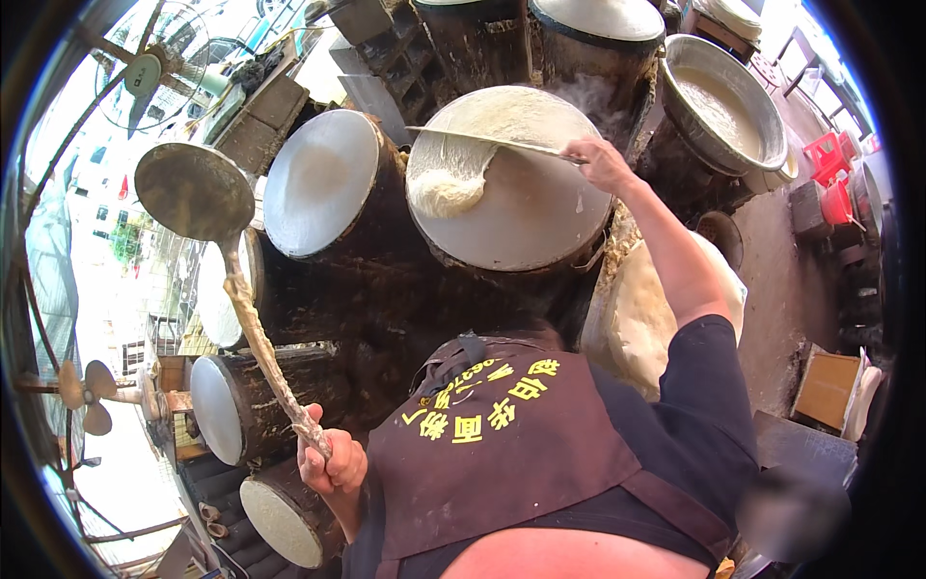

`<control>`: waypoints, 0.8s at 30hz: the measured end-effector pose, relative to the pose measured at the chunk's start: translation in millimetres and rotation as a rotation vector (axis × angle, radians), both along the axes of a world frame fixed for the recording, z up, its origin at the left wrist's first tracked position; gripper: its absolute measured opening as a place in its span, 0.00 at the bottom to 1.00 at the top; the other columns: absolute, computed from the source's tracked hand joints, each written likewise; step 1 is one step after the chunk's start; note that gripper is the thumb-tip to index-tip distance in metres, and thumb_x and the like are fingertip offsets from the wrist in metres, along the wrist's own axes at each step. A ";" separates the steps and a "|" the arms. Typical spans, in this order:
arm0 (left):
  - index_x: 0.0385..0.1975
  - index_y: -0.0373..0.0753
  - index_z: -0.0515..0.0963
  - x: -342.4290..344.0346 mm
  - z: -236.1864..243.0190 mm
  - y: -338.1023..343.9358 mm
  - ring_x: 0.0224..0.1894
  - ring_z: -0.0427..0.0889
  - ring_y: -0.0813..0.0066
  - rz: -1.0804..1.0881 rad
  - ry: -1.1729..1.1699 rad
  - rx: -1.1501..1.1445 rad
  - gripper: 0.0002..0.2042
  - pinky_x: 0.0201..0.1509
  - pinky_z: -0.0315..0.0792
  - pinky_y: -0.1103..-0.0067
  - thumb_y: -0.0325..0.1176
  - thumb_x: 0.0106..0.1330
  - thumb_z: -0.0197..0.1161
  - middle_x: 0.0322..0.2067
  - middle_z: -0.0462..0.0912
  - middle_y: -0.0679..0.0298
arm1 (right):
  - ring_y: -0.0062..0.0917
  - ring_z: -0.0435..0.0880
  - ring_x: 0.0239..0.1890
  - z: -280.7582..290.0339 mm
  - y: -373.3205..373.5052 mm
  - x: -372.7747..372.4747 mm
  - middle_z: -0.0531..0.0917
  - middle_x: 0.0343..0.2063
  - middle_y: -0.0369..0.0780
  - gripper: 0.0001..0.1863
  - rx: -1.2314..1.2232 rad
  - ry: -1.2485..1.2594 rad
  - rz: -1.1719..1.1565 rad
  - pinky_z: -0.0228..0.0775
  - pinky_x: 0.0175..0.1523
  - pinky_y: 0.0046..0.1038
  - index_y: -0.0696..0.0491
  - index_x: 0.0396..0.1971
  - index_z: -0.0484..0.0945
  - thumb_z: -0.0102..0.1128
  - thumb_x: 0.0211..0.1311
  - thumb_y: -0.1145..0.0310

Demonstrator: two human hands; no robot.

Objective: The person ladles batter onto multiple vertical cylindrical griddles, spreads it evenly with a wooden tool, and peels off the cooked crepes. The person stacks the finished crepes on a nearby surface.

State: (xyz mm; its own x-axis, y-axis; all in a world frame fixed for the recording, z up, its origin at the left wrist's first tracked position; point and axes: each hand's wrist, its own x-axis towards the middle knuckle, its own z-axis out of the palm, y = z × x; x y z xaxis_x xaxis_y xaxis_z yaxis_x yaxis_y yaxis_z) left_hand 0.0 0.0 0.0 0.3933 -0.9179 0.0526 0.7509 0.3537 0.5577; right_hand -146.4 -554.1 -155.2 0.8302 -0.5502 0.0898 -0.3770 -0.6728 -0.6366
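Note:
My left hand [334,461] is closed round the batter-crusted handle of a big round ladle [193,188]. The ladle's bowl is raised at the left, off the griddles. My right hand [606,166] grips one end of a long, thin scraper [511,144], which lies across a large round griddle [521,227] in front of me. Pale batter [526,108] coats the griddle's far part. A thick, wet lump of batter [447,193] sits on its left side, against the scraper. Bare metal shows on the near part.
More round griddles on dark drums stand to the left, including a pale one [321,183] beside mine. A wide metal basin of batter [719,106] is at the far right. A pale, batter-smeared container [646,318] sits under my right arm. Fans [143,75] stand at the left edge.

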 end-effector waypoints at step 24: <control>0.70 0.43 0.51 1.4 -9.9 -5.2 0.11 0.55 0.88 -0.119 0.085 0.020 0.30 0.09 0.57 0.88 0.35 0.71 0.54 0.17 0.61 0.69 | 0.29 0.78 0.34 39.0 104.6 -183.0 0.76 0.29 0.38 0.14 -0.023 0.045 -0.124 0.70 0.41 0.28 0.54 0.37 0.80 0.54 0.52 0.83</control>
